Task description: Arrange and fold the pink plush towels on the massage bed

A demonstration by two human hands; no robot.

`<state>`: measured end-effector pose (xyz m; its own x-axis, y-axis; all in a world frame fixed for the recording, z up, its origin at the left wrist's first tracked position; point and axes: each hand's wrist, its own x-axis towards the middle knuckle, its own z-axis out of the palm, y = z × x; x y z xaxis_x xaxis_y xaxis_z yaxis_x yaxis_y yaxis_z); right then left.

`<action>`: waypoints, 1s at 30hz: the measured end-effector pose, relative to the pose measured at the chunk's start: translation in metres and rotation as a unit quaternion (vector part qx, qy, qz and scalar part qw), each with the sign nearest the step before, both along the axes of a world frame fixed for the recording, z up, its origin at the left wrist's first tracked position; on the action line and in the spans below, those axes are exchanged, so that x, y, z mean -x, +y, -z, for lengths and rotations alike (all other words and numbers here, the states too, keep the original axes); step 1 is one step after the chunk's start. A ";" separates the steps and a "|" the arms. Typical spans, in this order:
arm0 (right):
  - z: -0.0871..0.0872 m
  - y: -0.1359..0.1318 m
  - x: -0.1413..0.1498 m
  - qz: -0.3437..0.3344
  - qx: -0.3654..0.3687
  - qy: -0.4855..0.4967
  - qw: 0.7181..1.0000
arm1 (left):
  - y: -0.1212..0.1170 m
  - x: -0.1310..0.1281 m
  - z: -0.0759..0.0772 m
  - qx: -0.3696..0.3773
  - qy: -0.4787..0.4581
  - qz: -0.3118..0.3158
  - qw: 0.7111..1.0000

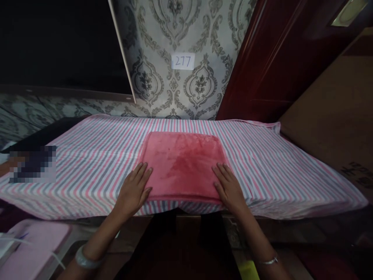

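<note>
A pink plush cloth (183, 167), folded into a neat rectangle, lies flat on a striped sheet (101, 155). My left hand (132, 190) rests at the cloth's left edge, fingers stretched out and touching it. At the right edge, my right hand (229, 186) lies with its fingers extended over the cloth's border. Neither hand grips anything. The cloth's front edge shows stacked layers close to the front of the table.
A dark television screen (64, 46) is at the back left. A paper marked 277 (183, 61) is on the patterned wall. A large cardboard box (335, 105) stands on the right. A pink stool (43, 241) is at the lower left.
</note>
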<state>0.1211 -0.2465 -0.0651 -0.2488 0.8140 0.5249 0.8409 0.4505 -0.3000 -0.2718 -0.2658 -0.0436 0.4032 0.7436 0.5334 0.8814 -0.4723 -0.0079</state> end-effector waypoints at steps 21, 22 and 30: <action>0.024 -0.030 -0.024 -0.084 -0.021 0.044 0.995 | -0.027 0.022 0.010 0.037 -0.036 0.042 0.998; 0.024 -0.031 -0.024 -0.085 -0.016 0.048 0.995 | -0.028 0.022 0.010 0.038 -0.039 0.040 0.998; 0.038 -0.037 -0.030 -0.084 -0.016 0.121 0.989 | -0.031 0.025 0.010 0.040 -0.063 0.036 0.997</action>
